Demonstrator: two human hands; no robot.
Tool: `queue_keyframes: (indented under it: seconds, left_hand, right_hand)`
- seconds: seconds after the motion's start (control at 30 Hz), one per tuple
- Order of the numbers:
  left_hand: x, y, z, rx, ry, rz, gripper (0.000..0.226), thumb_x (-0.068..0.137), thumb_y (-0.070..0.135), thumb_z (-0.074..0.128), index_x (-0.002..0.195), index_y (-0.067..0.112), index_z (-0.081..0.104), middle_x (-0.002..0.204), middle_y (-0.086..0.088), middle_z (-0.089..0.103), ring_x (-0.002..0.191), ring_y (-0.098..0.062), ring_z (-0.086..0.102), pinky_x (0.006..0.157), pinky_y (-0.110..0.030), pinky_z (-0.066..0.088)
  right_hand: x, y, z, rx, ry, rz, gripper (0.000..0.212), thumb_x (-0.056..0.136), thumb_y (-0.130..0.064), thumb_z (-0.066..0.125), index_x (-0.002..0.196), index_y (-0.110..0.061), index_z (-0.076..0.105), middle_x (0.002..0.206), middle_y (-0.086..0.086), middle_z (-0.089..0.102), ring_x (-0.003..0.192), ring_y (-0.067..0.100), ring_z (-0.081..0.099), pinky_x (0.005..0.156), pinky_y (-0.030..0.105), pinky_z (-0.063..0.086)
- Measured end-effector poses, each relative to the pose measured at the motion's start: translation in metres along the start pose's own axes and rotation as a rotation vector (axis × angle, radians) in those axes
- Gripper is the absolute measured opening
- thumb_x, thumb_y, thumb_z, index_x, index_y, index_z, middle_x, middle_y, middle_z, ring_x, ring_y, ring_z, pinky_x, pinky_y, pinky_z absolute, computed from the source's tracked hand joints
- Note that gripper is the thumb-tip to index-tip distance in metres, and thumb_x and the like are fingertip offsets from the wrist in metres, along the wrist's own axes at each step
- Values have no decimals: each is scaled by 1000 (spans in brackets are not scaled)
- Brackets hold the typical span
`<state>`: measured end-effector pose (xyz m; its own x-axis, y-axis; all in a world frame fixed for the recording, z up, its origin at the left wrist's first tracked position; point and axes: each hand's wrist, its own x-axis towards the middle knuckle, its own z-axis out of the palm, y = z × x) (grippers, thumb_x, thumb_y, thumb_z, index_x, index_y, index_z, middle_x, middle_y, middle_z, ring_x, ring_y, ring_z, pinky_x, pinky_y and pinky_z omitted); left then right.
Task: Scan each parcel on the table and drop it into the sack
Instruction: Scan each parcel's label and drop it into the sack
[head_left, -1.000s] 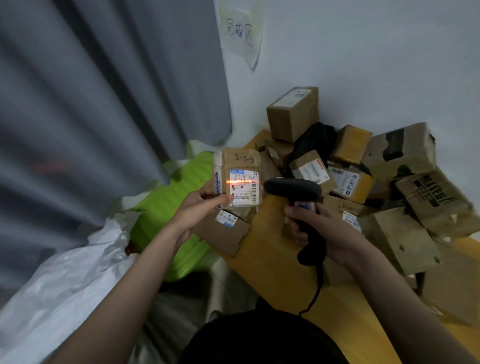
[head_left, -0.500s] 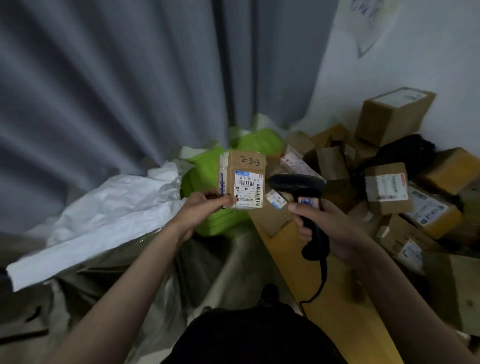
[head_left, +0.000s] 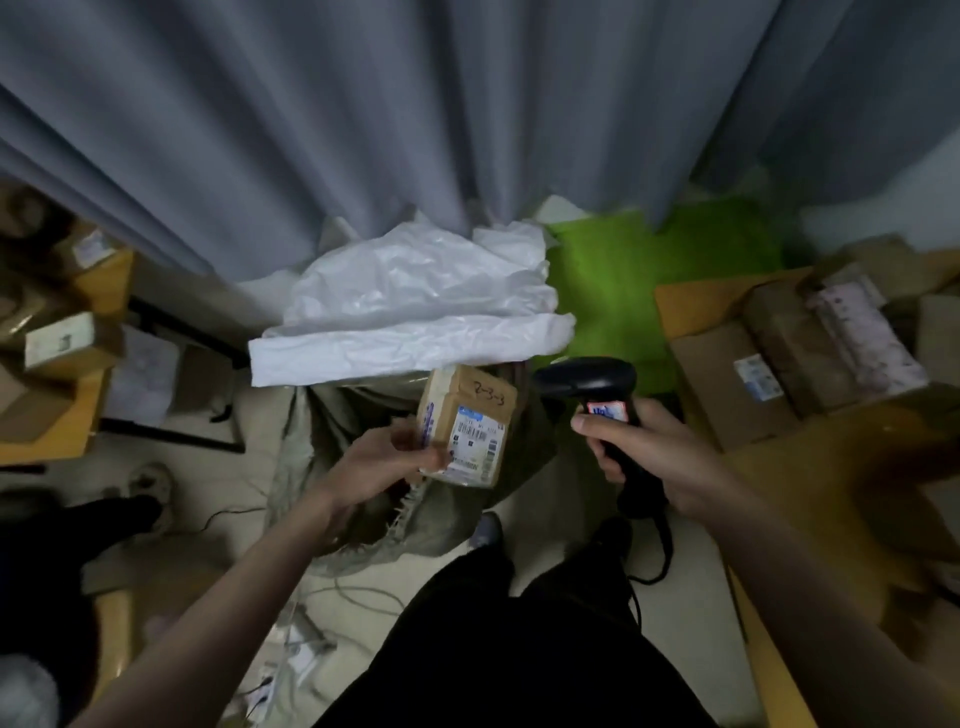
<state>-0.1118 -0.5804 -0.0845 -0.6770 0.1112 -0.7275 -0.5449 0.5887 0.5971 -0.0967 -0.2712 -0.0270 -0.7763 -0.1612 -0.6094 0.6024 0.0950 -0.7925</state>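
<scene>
Head view, item one: parcel (head_left: 464, 425), small brown cardboard box with a white barcode label and a handwritten number on top; my left hand (head_left: 382, 460) is pinching it by its near left corner, thumb on the label face, over the open mouth of the sack (head_left: 426, 525) on the floor. I am judging it light, stiff and rigid, tape smooth and a little slippery, so an edge grip is serving. Item two: scanner (head_left: 605, 402), black, corded; my right hand (head_left: 660, 457) is wrapping its handle just right of the parcel. Item three: table (head_left: 831, 499), far right, carrying more boxes
</scene>
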Motion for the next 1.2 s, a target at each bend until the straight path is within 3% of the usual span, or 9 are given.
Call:
queue_keyframes:
  seconds: [0.2, 0.37, 0.47, 0.5, 0.63, 0.77, 0.9, 1.03, 1.2]
  left_hand:
    - [19, -88, -53, 238, 183, -168, 42, 76, 50, 82, 102, 18, 73, 90, 3, 73, 80, -9, 65, 65, -23, 49]
    - [52, -105, -75, 397, 278, -282, 55, 81, 62, 71, 98, 11, 64, 93, -9, 66, 74, -21, 59, 61, -28, 43]
    - [72, -101, -78, 431, 216, -262, 66, 88, 70, 55, 73, 6, 62, 85, -16, 67, 73, -29, 62, 66, -30, 45]
    - [78, -97, -78, 465, 186, -233, 68, 88, 71, 53, 72, 6, 62, 86, -17, 67, 76, -30, 64, 67, -30, 45]
    - [87, -63, -74, 586, 135, -51, 52, 93, 57, 54, 103, 7, 64, 94, -9, 63, 89, -28, 61, 73, -33, 49]
    - [87, -16, -61, 713, 73, 179, 50, 93, 52, 47, 97, 8, 69, 90, -8, 68, 85, -25, 66, 70, -35, 53]
    - [81, 35, -29, 829, -18, 320, 44, 97, 51, 50, 112, 11, 64, 111, -5, 64, 100, -25, 62, 74, -32, 43]
    - [76, 92, 20, 909, -112, 529, 39, 98, 48, 51, 101, 11, 65, 101, -1, 62, 95, -20, 60, 76, -31, 45]
    - [68, 159, 100, 1088, -183, 712, 53, 97, 48, 53, 132, 10, 60, 133, -13, 61, 119, -30, 59, 96, -35, 49]
  right_hand:
    - [25, 11, 52, -29, -7, 65, 13, 93, -15, 67, 90, -4, 61, 63, 8, 51, 50, 16, 44, 47, 27, 34]
    - [34, 17, 73, -33, 34, 131, 13, 93, -17, 67, 84, -10, 61, 63, 7, 52, 50, 15, 45, 48, 27, 34]
    - [36, 19, 80, -19, 65, 134, 17, 94, -16, 67, 79, -12, 58, 58, 3, 51, 49, 15, 45, 48, 27, 34]
    - [35, 20, 81, -11, 75, 129, 18, 94, -16, 67, 78, -13, 58, 56, 2, 50, 49, 15, 44, 48, 28, 34]
    - [34, 14, 83, -6, 112, 101, 23, 93, -17, 68, 74, -13, 56, 54, 0, 49, 48, 16, 43, 49, 29, 34]
    - [25, 5, 73, -4, 189, 38, 23, 93, -16, 68, 73, -15, 57, 53, -1, 49, 47, 15, 44, 49, 29, 36]
    - [2, 2, 50, 59, 328, -10, 15, 91, -16, 71, 83, -10, 60, 55, 2, 51, 47, 16, 45, 47, 28, 37]
    - [-45, 15, 14, 127, 498, -24, 13, 91, -16, 71, 94, -8, 62, 58, 3, 52, 48, 15, 47, 46, 28, 37]
    - [-124, 54, -26, 278, 716, 2, 19, 90, -17, 72, 101, -5, 64, 65, 4, 55, 51, 13, 49, 47, 26, 40]
